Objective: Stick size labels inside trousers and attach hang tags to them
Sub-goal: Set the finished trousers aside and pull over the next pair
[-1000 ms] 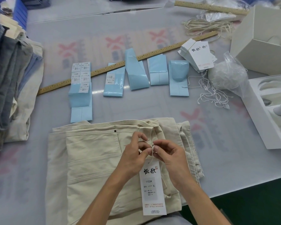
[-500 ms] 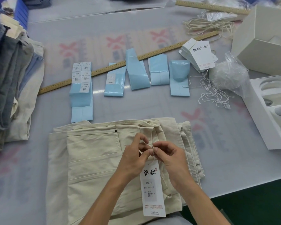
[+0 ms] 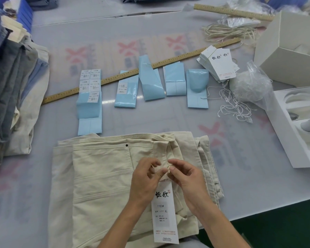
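Folded cream trousers lie on the table in front of me. A long white hang tag marked 1103# XL rests on them, below my hands. My left hand and my right hand meet fingertip to fingertip above the tag's top edge, both pinching the tag's thin white string at the belt loop. The string itself is mostly hidden by my fingers. Blue sheets of size labels lie in a row farther back.
A stack of spare hang tags and loose white strings sit at the right, beside a plastic bag and white boxes. A wooden ruler crosses the table. Piled trousers stand at the left.
The hang tag has slid slightly down and right. My fingertips have drawn closer together at the tag's string; the trousers have not moved.
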`<action>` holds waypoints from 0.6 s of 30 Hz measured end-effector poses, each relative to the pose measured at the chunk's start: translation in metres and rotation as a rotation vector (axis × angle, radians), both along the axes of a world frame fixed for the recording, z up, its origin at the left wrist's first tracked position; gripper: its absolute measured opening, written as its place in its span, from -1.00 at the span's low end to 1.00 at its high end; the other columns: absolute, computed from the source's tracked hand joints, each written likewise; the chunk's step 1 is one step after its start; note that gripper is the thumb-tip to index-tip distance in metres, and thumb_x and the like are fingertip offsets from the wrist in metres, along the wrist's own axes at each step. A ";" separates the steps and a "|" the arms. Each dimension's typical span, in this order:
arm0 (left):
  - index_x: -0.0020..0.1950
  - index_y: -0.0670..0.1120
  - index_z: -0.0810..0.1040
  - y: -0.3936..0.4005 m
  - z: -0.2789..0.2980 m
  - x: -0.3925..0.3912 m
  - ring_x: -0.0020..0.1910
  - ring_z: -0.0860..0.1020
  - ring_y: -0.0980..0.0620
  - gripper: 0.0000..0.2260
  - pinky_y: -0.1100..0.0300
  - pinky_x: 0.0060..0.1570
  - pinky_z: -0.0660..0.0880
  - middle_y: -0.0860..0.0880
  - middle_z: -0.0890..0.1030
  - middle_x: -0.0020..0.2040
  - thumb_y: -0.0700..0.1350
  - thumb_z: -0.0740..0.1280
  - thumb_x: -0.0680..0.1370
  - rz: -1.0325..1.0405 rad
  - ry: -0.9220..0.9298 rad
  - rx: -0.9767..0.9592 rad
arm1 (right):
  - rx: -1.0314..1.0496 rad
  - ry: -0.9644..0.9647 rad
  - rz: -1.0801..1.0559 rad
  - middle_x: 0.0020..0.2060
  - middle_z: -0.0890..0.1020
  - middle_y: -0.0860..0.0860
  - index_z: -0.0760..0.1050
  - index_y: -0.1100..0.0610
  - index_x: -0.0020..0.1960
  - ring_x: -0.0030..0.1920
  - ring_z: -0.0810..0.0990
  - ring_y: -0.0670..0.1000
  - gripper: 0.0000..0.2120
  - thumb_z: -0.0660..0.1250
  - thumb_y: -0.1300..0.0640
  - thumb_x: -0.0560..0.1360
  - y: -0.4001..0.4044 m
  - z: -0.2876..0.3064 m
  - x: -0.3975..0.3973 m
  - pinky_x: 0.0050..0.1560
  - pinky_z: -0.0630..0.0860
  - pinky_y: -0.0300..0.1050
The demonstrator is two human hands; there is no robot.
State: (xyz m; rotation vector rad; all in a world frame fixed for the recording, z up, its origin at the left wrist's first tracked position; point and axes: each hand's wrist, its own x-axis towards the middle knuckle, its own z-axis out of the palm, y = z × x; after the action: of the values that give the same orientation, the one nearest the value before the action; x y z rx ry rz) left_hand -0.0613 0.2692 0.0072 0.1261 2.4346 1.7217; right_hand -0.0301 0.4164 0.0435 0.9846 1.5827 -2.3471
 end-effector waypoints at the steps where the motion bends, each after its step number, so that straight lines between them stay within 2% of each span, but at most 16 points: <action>1: 0.00 0.18 0.52 0.000 0.003 0.005 -0.17 0.50 0.12 -0.71 0.38 -0.22 0.41 0.19 0.52 -0.09 0.33 0.43 0.46 0.064 0.019 -0.072 | 0.033 0.001 -0.025 -0.07 0.73 0.14 0.73 0.11 0.03 -0.04 0.72 0.05 -0.80 0.42 0.35 0.54 0.002 -0.001 -0.002 -0.01 0.63 -0.17; 3: 0.00 0.21 0.46 -0.005 0.006 0.020 -0.14 0.45 0.16 -0.58 0.34 -0.22 0.42 0.25 0.47 -0.10 0.50 0.30 0.41 0.116 0.022 -0.303 | 0.060 -0.002 -0.088 -0.13 0.72 0.11 0.73 0.12 0.01 -0.10 0.69 0.04 -0.80 0.40 0.35 0.55 0.007 -0.002 -0.006 -0.02 0.63 -0.16; 4: -0.03 0.17 0.46 -0.009 0.005 0.030 -0.14 0.42 0.17 -0.54 0.29 -0.20 0.43 0.24 0.46 -0.13 0.52 0.28 0.40 0.093 0.042 -0.433 | 0.049 -0.002 -0.117 -0.17 0.70 0.11 0.73 0.13 0.01 -0.13 0.67 0.04 -0.80 0.39 0.36 0.56 0.009 -0.003 -0.009 -0.02 0.62 -0.16; 6: -0.10 0.10 0.49 -0.016 0.000 0.050 -0.13 0.41 0.10 -0.52 0.15 -0.13 0.46 0.21 0.43 -0.13 0.51 0.27 0.41 -0.002 0.082 -0.631 | 0.054 0.006 -0.133 -0.21 0.67 0.09 0.73 0.15 -0.01 -0.16 0.66 0.01 -0.79 0.37 0.38 0.57 0.013 -0.004 -0.012 -0.04 0.63 -0.17; 9: -0.06 0.07 0.54 -0.016 -0.001 0.066 -0.07 0.41 0.02 -0.53 0.11 -0.04 0.45 0.12 0.42 -0.06 0.46 0.28 0.40 -0.109 0.021 -0.801 | 0.117 0.023 -0.101 -0.24 0.68 0.07 0.72 0.18 -0.02 -0.18 0.65 -0.01 -0.79 0.36 0.41 0.56 0.017 -0.005 -0.014 -0.08 0.64 -0.20; 11: -0.01 0.07 0.53 -0.010 0.005 0.068 0.00 0.40 0.02 -0.62 0.12 0.03 0.41 0.12 0.42 -0.01 0.35 0.29 0.45 -0.137 -0.038 -0.782 | 0.165 0.032 -0.047 -0.23 0.69 0.08 0.71 0.17 -0.02 -0.17 0.66 0.01 -0.79 0.37 0.41 0.55 0.020 -0.006 -0.013 -0.08 0.64 -0.21; 13: -0.05 0.13 0.46 -0.010 0.014 0.062 -0.03 0.40 0.09 -0.83 0.15 -0.01 0.38 0.20 0.44 -0.08 0.17 0.35 0.52 -0.086 -0.115 -0.583 | 0.229 0.029 0.013 -0.18 0.71 0.09 0.72 0.12 -0.02 -0.14 0.68 0.02 -0.78 0.38 0.40 0.54 0.023 -0.007 -0.010 -0.06 0.65 -0.20; 14: -0.06 0.14 0.42 -0.013 0.019 0.057 -0.09 0.43 0.13 -0.87 0.14 -0.07 0.41 0.21 0.49 -0.14 0.09 0.36 0.54 -0.041 -0.174 -0.486 | 0.261 0.021 0.032 -0.16 0.72 0.09 0.72 0.10 -0.04 -0.13 0.68 0.01 -0.76 0.38 0.40 0.54 0.024 -0.007 -0.009 -0.04 0.66 -0.18; 16: 0.01 0.18 0.40 -0.025 0.026 0.041 -0.21 0.49 0.14 -0.86 0.11 -0.19 0.43 0.12 0.56 -0.22 0.00 0.34 0.57 0.008 -0.273 -0.364 | 0.341 0.007 0.070 -0.13 0.72 0.06 0.72 0.06 -0.07 -0.12 0.68 0.00 -0.73 0.38 0.41 0.53 0.025 -0.009 -0.006 0.00 0.65 -0.12; 18: 0.12 0.20 0.43 -0.041 0.029 0.019 -0.24 0.49 0.12 -0.83 0.11 -0.21 0.39 0.07 0.57 -0.23 -0.02 0.33 0.59 -0.046 -0.227 -0.417 | 0.459 0.013 0.158 -0.12 0.73 -0.03 0.72 -0.02 -0.11 -0.12 0.67 -0.05 -0.68 0.40 0.39 0.53 0.023 -0.007 -0.003 0.01 0.60 -0.14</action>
State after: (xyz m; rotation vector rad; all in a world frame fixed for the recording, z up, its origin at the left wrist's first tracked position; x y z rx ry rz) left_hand -0.0421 0.2280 0.0361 -0.0599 2.5278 1.1070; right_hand -0.0327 0.4398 0.0364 0.8749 2.1722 -1.9302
